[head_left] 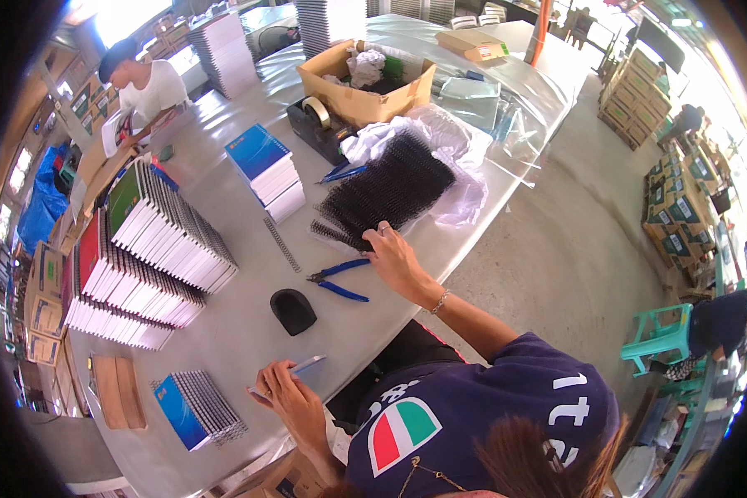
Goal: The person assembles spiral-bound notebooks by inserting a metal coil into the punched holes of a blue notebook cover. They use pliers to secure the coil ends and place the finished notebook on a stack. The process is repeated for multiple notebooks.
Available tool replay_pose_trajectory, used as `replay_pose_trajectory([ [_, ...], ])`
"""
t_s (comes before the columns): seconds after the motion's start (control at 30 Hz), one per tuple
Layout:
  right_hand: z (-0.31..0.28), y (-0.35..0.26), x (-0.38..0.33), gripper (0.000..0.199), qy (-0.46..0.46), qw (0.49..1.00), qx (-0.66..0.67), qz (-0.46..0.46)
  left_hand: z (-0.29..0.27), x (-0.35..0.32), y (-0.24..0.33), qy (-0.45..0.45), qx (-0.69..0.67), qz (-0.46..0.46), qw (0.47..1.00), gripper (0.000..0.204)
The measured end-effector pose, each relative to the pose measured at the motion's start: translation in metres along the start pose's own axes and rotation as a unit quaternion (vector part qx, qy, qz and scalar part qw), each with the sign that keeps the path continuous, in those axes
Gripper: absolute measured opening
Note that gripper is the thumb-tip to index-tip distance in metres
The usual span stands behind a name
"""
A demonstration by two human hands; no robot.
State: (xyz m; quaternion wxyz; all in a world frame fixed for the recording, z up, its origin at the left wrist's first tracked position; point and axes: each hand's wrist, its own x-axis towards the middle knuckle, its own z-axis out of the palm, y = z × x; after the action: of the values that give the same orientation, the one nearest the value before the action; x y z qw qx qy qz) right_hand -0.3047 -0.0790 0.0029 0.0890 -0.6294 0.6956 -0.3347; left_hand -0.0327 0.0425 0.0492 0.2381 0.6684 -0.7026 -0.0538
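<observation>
My left hand (294, 402) is closed around a thin booklet (309, 363), seen nearly edge-on above the near table edge. Farther off, the fingers of my right hand (394, 259) pinch at the near edge of a heap of black spiral binding coils (390, 187); which coil they grip is partly hidden. One loose coil (282, 246) lies to the left of the heap. Blue-handled cutting pliers (340, 280) rest open beside my right hand, near a black rounded block (293, 312). A small stack of spiral-bound blue notebooks (195, 408) sits left of my left hand.
Tall stacks of bound notebooks (170, 224) stand on the left, with blue booklets (266, 170) mid-table. A tape dispenser (317, 124), an open carton (369, 100) and white plastic wrap (469, 158) lie beyond. Another person (145, 95) works at far left; a green stool (660, 336) stands right.
</observation>
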Motion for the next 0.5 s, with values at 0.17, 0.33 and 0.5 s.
replay_pose_trajectory([
  [0.17, -0.010, 0.005, 0.006, 0.019, 0.013, 0.999, 0.030, 0.021, -0.002, 0.004, 0.008, 0.002, -0.013, 0.008, 1.000, 0.041],
  [0.33, 0.002, 0.012, 0.013, 0.014, 0.053, 0.997, 0.037, -0.030, 0.012, 0.011, 0.006, 0.077, -0.052, 0.036, 0.995, 0.054],
  [0.5, -0.016, -0.021, 0.016, 0.016, 0.036, 0.999, 0.032, -0.023, 0.018, 0.011, 0.004, 0.090, -0.013, -0.001, 0.996, 0.050],
])
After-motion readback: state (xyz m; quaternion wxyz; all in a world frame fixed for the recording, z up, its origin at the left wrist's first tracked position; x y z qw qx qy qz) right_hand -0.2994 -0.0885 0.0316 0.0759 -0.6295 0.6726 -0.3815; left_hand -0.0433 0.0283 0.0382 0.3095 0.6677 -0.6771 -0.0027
